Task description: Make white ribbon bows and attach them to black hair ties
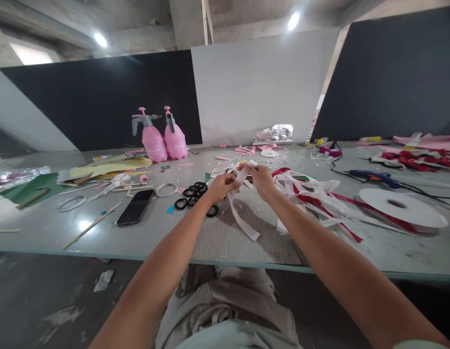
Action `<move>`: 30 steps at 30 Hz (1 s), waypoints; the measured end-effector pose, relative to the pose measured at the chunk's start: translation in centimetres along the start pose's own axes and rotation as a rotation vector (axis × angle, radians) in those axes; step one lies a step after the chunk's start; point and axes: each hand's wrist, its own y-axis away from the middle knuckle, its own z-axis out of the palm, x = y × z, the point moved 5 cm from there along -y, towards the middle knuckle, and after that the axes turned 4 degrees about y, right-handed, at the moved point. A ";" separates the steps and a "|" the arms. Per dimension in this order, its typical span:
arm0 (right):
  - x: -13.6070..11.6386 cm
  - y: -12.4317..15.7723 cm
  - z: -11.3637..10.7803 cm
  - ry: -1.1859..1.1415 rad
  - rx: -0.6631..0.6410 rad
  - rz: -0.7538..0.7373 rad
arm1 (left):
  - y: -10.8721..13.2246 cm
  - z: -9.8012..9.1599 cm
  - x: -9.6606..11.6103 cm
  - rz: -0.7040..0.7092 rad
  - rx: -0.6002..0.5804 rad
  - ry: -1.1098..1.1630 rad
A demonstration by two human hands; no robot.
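Left hand (224, 188) and right hand (260, 178), head view: both closed, pinching a white ribbon (241, 220) between thumb and fingers. The ribbon is held up over the near middle of the table (410, 254); one end hangs below the left hand, unattached. The fingers hide whether it is folded or knotted where gripped.

Progress, as judged: handling of this piece is under way, and no finished form shows in the hands. The loose end is not yet worked in. Just right of the hands lies a tangled heap of ribbons (307, 189), white and red; beside it, a white spool (381, 201) lies flat, with red ribbon at its edge. Left of the hands, black rings (191, 190) lie grouped near a phone (135, 207). A glue gun (376, 178) lies behind the spool, unheld.
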 end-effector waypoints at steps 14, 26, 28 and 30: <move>-1.9 -0.9 -4.5 0.004 0.248 -0.029 | 0.5 0.7 0.4 -0.062 -0.054 0.175; -1.5 0.1 -1.8 0.024 0.140 -0.007 | 0.5 0.9 0.2 -0.113 -0.045 0.170; -1.9 -0.4 -3.0 -0.041 0.197 -0.017 | 0.5 0.8 0.1 -0.126 -0.054 0.164; -2.3 -0.8 -4.3 -0.100 0.253 -0.024 | 0.5 0.7 0.0 -0.125 -0.055 0.146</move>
